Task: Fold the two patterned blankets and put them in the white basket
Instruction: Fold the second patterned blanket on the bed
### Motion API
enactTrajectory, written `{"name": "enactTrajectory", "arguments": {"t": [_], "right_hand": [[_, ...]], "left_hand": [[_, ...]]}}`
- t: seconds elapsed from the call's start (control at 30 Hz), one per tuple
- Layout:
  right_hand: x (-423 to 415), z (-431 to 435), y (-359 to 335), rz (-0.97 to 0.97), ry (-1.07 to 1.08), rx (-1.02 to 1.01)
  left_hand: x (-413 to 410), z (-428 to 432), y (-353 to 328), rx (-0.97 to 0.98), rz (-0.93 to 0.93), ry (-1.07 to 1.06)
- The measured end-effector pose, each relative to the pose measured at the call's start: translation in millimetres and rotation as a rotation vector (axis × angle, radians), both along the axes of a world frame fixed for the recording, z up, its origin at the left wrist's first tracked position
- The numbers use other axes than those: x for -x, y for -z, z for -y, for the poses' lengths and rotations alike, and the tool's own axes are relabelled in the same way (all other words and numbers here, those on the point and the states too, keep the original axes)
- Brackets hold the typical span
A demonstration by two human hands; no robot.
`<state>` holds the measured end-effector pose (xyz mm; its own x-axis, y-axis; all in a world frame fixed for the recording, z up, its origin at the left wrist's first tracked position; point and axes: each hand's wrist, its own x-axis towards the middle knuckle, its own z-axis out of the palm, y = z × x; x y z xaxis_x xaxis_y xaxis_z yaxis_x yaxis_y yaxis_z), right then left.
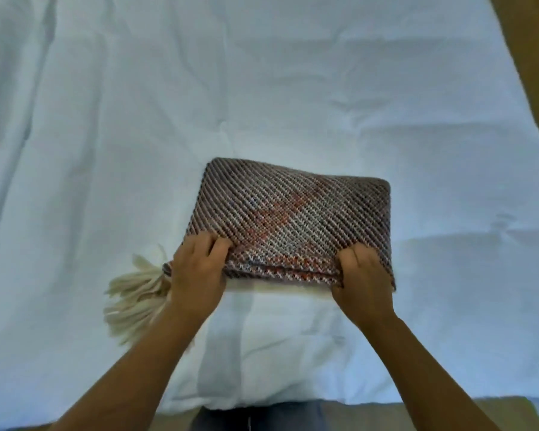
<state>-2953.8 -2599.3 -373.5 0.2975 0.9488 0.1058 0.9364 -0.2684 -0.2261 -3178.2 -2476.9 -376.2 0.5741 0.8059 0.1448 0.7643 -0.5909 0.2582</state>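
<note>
The patterned blanket (290,213) lay folded into a thick rectangle w/ several layers stacked, sitting on the white bedsheet (262,88) just past the near edge of the bed, roughly centre of your view. Weave was diagonal stripes in dark brown/grey & white, w/ orange-red patches across the middle. Its near edge showed the stacked folds.

You had both hands on that near edge. Your left hand (196,275) gripped the near-left corner, fingers curled shut over the top layer, thumb side underneath, can't see exactly. Your right hand (363,275) gripped the near-right corner, fingers bunched together & closed on the fabric, pinching up a small ridge.

A cream tassel fringe (134,293) stuck out from the blanket's left end, spread on the sheet just beside & partly behind your left wrist; it looked blurred.

The sheet was wrinkled, covering nearly the whole frame. Tan floor (529,73) showed along the right side & at the bottom edge. Bit of grey-blue clothing (259,415) visible bottom centre, btwn your forearms.
</note>
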Motion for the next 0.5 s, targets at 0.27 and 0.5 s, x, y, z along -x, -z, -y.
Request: {"name": "enactTrajectory", "arguments": {"t": [0.27, 0.5], "right_hand": [[45.7, 51.2, 58.9, 0.010, 0.079, 0.358], [28.2, 42.4, 55.9, -0.139, 0.073, 0.566]], "left_hand": [[29.0, 61.2, 58.2, 0.239, -0.351, -0.077], [25.3, 49.4, 54.7, 0.296, -0.380, -0.045]]}}
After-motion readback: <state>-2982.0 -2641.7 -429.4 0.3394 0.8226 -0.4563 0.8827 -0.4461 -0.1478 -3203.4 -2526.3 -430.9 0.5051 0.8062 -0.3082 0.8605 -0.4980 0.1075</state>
